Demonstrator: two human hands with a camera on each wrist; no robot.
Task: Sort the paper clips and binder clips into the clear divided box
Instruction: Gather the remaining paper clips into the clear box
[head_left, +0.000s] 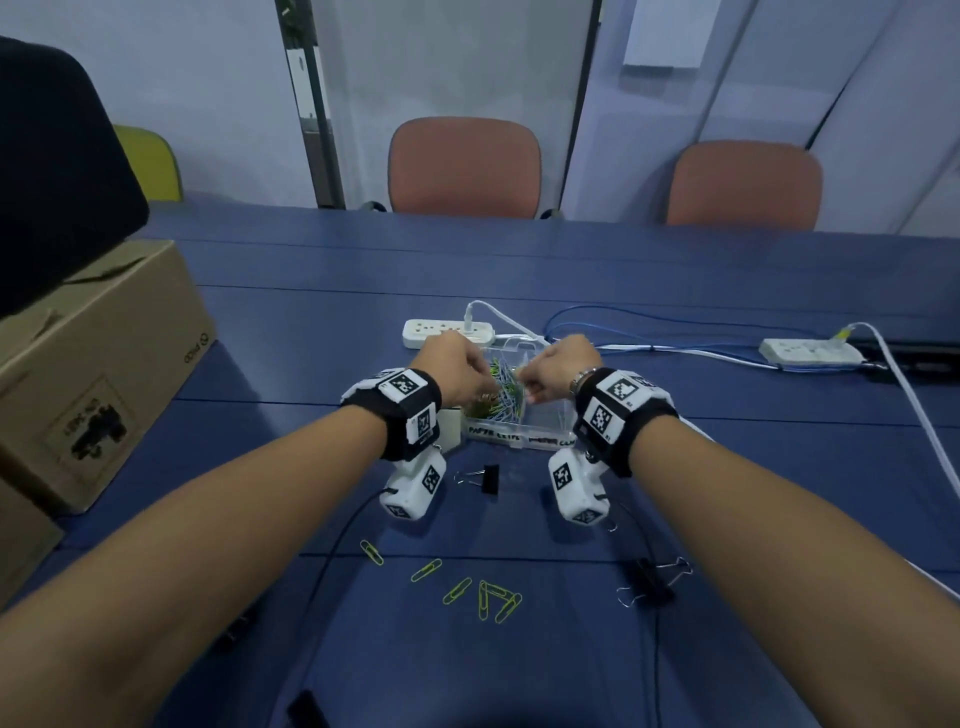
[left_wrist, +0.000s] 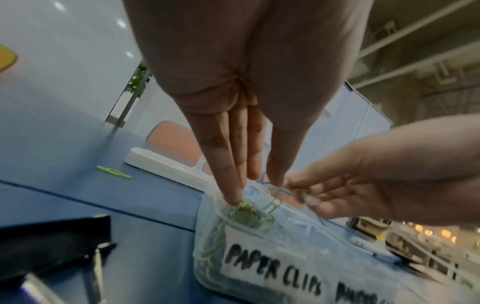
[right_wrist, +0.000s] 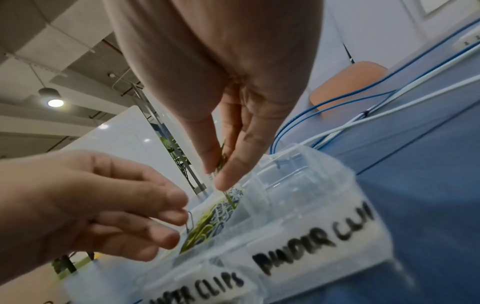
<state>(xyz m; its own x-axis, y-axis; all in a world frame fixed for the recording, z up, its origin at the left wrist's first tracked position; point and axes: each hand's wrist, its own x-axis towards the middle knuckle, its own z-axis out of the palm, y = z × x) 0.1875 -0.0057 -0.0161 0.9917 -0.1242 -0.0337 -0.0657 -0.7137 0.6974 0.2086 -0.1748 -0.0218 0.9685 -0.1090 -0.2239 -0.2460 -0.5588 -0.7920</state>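
Observation:
The clear divided box (head_left: 550, 418) sits mid-table, labelled PAPER CLIPS and BINDER CLIPS. Its left compartment holds a heap of green and blue paper clips (head_left: 501, 395) (left_wrist: 249, 211) (right_wrist: 207, 222). My left hand (head_left: 491, 387) (left_wrist: 255, 185) points its fingers down into that compartment, and a greyish clip (left_wrist: 272, 203) hangs pinched at the fingertips. My right hand (head_left: 522, 384) (right_wrist: 221, 170) pinches green paper clips (right_wrist: 223, 159) over the same compartment. Several green paper clips (head_left: 457, 590) lie loose on the near table. Black binder clips (head_left: 485, 478) (head_left: 649, 584) lie near them.
Two white power strips (head_left: 447, 332) (head_left: 810, 351) with blue and white cables (head_left: 649, 317) lie behind the box. A cardboard box (head_left: 93, 374) stands at the left edge. Orange chairs (head_left: 465, 166) stand beyond the blue table. Thin black cables run from my wrist cameras.

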